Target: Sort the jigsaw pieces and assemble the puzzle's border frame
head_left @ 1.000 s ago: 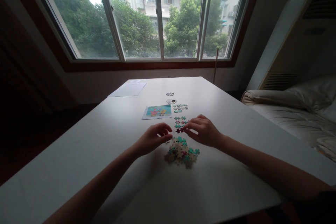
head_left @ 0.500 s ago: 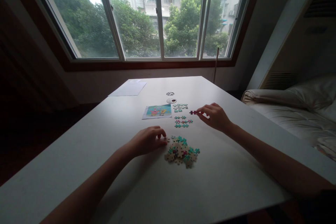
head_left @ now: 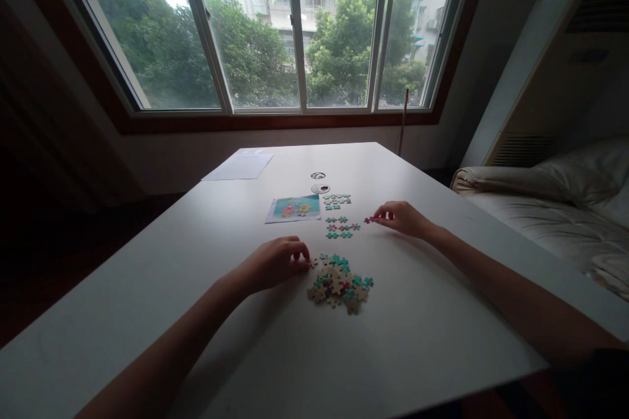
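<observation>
The right hand pinches a pink piece by its right end, just right of the rows. The left hand is loosely curled at the left of the pile, by 1 pale piece; I cannot tell if it grips it. The pieces look light, thin and stiff, with knobs that might bend, so best held by their sides. Farther lie a picture and 2 discs. The table gives room left and right; its far edge is beyond the discs.
</observation>
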Demonstrator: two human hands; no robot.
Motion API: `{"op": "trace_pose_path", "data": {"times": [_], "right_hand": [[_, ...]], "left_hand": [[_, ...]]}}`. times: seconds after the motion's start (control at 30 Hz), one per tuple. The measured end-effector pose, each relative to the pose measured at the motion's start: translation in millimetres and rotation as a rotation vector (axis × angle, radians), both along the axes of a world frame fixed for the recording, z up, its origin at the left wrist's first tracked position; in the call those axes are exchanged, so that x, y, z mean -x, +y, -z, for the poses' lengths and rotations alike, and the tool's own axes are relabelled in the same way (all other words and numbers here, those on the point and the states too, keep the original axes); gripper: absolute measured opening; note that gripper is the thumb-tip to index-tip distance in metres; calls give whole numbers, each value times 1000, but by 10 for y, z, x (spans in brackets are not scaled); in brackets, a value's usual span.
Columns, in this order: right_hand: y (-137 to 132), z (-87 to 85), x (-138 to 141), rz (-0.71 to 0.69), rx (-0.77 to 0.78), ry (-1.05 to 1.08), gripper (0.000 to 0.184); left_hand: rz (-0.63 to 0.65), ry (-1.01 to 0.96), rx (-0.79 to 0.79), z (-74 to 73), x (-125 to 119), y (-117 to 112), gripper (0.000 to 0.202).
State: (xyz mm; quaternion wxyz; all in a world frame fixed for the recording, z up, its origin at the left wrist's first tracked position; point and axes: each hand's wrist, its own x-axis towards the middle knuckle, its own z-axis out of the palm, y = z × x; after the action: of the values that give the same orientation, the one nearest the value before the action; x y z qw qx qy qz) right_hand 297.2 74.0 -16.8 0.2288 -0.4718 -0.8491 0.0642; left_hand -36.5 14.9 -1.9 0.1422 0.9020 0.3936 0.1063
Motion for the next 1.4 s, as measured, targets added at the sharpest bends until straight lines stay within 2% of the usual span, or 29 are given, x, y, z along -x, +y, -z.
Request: {"op": "trace_pose_path", "data": {"times": [0.23,0.43,0.67,1.0,1.23,1.4], "right_hand": [[-31,21,23,36,72,-33,18],[-52,58,85,-5,43,-6,18],[-60,115,121,-5,2,26,18],[-56,129,133,-2,-1,40,18],[-131,91,217,18,-97,70,14],[-309,14,423,-78,-168,65,15]], "left_hand": [[1,-5,-24,-10,-3,-17,14],[-30,3,-50,12,-59,-23,20],[25,-30,-30,35,-59,7,17],[35,-57,-26,33,-8,23,20],[-61,-128,-69,56,-8,50,17],[-135,-279,42,68,-113,58,27]]}}
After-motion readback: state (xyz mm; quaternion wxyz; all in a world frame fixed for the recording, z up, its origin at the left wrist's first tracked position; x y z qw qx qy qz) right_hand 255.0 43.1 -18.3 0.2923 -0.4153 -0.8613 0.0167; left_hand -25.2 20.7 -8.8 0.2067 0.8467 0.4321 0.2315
